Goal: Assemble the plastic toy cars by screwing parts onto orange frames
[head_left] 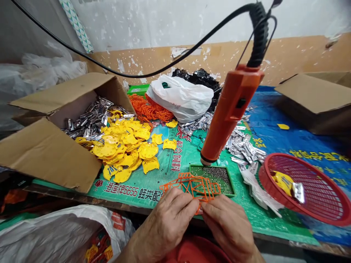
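Low at the table's front edge, my left hand and my right hand pinch an orange plastic frame between thumbs and fingers. The frame is an openwork lattice of thin bars, and my hands cover its near end. Just behind it lies a green tray with small dark screws in it. An orange electric screwdriver hangs tilted above the tray, touched by neither hand. Its tip points down at the tray's back edge.
Yellow plastic parts spill from a cardboard box at left. Orange frames, a white plastic bag and silvery parts lie behind. A red basket stands right, near another cardboard box. An open sack sits below left.
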`<state>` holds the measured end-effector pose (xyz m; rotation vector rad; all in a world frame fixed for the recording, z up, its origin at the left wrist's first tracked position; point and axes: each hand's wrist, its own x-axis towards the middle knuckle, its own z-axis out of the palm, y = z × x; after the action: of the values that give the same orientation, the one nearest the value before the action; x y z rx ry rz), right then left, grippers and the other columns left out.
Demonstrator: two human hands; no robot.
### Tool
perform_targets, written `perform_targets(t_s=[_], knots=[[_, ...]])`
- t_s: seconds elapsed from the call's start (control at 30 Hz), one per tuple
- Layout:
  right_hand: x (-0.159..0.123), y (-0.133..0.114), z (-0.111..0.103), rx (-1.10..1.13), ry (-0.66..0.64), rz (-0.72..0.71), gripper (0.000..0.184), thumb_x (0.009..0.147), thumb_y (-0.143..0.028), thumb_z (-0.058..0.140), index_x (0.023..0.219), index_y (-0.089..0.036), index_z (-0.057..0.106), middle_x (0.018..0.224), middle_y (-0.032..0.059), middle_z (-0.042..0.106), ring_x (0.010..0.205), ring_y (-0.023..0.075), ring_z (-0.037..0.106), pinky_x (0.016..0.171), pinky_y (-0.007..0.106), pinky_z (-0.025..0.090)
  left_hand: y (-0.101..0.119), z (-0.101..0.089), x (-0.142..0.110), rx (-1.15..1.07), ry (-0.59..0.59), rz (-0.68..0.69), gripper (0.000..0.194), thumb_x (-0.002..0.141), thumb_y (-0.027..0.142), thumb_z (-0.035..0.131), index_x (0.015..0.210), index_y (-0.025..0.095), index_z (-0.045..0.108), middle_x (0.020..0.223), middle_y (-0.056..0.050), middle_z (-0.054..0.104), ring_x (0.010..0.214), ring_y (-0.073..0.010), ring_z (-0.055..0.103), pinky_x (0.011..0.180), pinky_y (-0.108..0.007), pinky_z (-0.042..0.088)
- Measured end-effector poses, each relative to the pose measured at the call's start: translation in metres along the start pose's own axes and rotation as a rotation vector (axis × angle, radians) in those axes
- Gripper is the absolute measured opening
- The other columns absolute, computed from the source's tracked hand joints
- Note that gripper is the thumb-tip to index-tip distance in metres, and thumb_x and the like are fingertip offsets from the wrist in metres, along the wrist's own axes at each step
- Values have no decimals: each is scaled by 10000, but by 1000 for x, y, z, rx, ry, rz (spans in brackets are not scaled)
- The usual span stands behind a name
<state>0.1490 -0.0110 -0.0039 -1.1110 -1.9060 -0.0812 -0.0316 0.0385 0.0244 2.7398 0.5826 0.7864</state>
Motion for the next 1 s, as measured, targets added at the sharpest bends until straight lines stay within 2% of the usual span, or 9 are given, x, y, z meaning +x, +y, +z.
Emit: perform_targets(t_s=[0.3, 0.53, 0.73, 0.87, 0.93, 1.0], knots=[[1, -1, -1, 34, 9, 17, 160, 860, -56, 545, 951, -180, 588, 645, 13, 674, 536, 115, 583, 543, 256, 401, 0, 1, 1, 24, 4, 0, 250, 915, 63, 422, 1114, 115, 564, 916, -86, 653, 824, -194, 553, 739, -349, 534], [1, -1, -2, 39, -40, 49, 117, 887, -88, 536, 856, -189, 586, 615, -3, 653, 516, 108, 546, 538, 252, 369, 0, 3, -1, 44, -10, -1, 212, 925, 69, 417, 1055, 120, 576, 864, -66, 650, 789, -188, 542, 693, -328, 509], [5, -12, -4, -209, -66, 100, 169, 893, -127, 517, 973, -153, 663, 591, 8, 582, 520, 121, 507, 508, 256, 345, -2, 8, -2, 59, -81, -11, 184, 951, 109, 391, 960, 119, 574, 827, -68, 613, 751, -189, 511, 671, -338, 484], [6, -16, -3, -213, -63, 135, 201, 880, -121, 509, 824, -161, 698, 632, 39, 563, 557, 126, 497, 504, 241, 359, -1, 11, -3, 35, -115, -36, 177, 954, 125, 396, 941, 134, 573, 840, -70, 616, 777, -196, 526, 685, -340, 484], [4, -14, -1, -191, -57, 119, 210, 881, -111, 511, 789, -158, 693, 647, 44, 567, 570, 124, 502, 509, 234, 373, -1, 11, -4, 25, -87, -48, 162, 942, 103, 406, 956, 137, 565, 821, -62, 619, 768, -191, 530, 699, -341, 486], [0, -11, 0, -168, -37, 91, 189, 880, -104, 528, 797, -152, 690, 660, 43, 572, 585, 120, 510, 524, 228, 390, -2, 11, -5, 38, 18, -31, 187, 913, 62, 431, 1055, 115, 542, 855, -70, 641, 816, -196, 541, 757, -362, 489]])
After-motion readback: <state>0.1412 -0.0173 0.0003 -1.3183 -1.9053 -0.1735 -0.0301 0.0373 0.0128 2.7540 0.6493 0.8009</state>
